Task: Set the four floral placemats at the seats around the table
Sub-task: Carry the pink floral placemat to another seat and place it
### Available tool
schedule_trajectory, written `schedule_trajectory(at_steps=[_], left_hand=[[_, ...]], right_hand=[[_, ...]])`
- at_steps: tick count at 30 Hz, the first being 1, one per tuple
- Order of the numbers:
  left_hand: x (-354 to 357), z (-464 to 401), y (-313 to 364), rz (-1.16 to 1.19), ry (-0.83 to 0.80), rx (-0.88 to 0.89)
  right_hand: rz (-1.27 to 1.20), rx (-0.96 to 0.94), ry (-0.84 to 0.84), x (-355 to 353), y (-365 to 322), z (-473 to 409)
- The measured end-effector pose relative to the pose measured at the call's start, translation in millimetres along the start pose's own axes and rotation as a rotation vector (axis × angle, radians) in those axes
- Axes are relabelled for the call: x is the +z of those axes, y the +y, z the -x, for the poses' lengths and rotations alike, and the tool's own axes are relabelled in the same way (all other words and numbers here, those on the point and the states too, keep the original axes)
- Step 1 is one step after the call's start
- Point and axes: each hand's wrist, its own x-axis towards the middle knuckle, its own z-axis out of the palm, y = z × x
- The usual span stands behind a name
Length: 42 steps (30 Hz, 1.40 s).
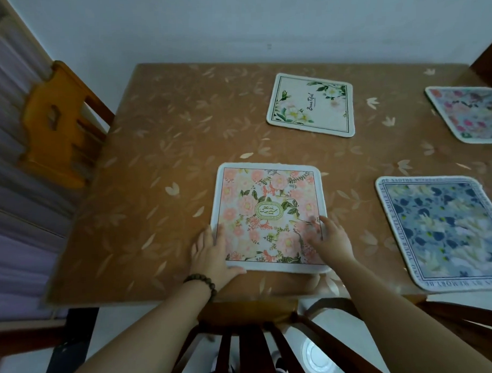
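Pink floral placemat lies flat at the near edge of the bench, above a chair back. The left hand and right hand press its near corners, fingers straight, gripping nothing. Three other placemats already lie far and right; all four seem placed, only final straightening apparently left.

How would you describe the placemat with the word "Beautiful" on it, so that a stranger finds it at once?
On the brown leaf-patterned table, look at the far side, near the wall. The cream placemat lies there alone, touched by no hand. Only this mat has a mostly plain middle with green leaves and pale flowers at its corners.
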Motion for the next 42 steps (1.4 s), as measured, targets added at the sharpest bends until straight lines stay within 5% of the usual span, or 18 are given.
schedule_trajectory(at_steps=[7, 16, 26, 33, 42], left_hand=[[-21.1, -38.5, -15.0, -0.021, 0.093, 0.108], [-30.7, -52.5, -4.3, 0.170, 0.185, -0.071], [18.0, 2.0, 32.8, 0.327, 0.153, -0.294], [19.0, 13.3, 56.2, 0.194, 0.180, -0.298], [-3.3, -12.0, 22.4, 0.475, 0.210, -0.212]], right_hand=[[-0.138, 0.112, 0.036, 11.0, -9.0, 27.4], [-0.287, 0.163, -0.074, 40.5, -29.0, 50.1], [0.036, -0.174, -0.030, -9.5, -18.1, -72.4], [0.199, -0.203, -0.076, -11.8, -11.5, -103.1], [0.207, -0.162, -0.057, -1.7, -3.2, -57.4]])
